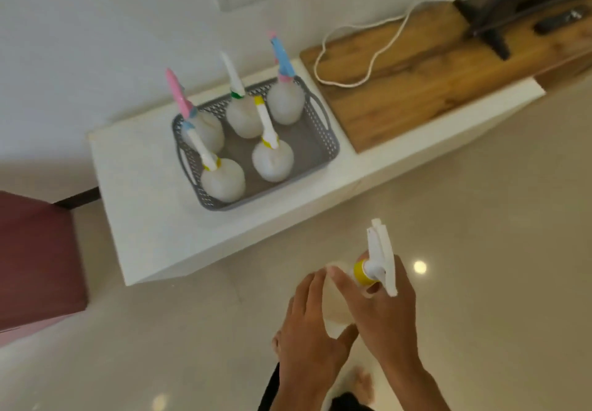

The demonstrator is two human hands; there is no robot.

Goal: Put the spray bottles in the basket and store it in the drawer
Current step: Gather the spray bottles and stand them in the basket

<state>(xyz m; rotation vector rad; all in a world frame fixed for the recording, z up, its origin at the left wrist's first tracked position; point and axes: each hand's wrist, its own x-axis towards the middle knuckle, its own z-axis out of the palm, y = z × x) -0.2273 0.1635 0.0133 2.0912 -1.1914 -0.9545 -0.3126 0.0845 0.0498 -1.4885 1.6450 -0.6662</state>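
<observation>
A grey perforated basket (320, 151) sits on a low white cabinet (153, 218) and holds several upright translucent spray bottles with pink, blue, green and yellow tops. Over the floor in front of the cabinet, a translucent spray bottle with a yellow collar and white trigger head (378, 260) is held between both hands. My right hand (384, 314) wraps its neck just below the collar. My left hand (307, 324) rests against the bottle's body, fingers spread. The bottle is well clear of the basket, down and to its right.
A wooden top (432, 87) adjoins the cabinet on the right, carrying a white cable (368, 67), a dark stand and a remote. A maroon box (35, 266) stands at the left. Glossy beige floor tiles lie below; my feet show at the bottom edge.
</observation>
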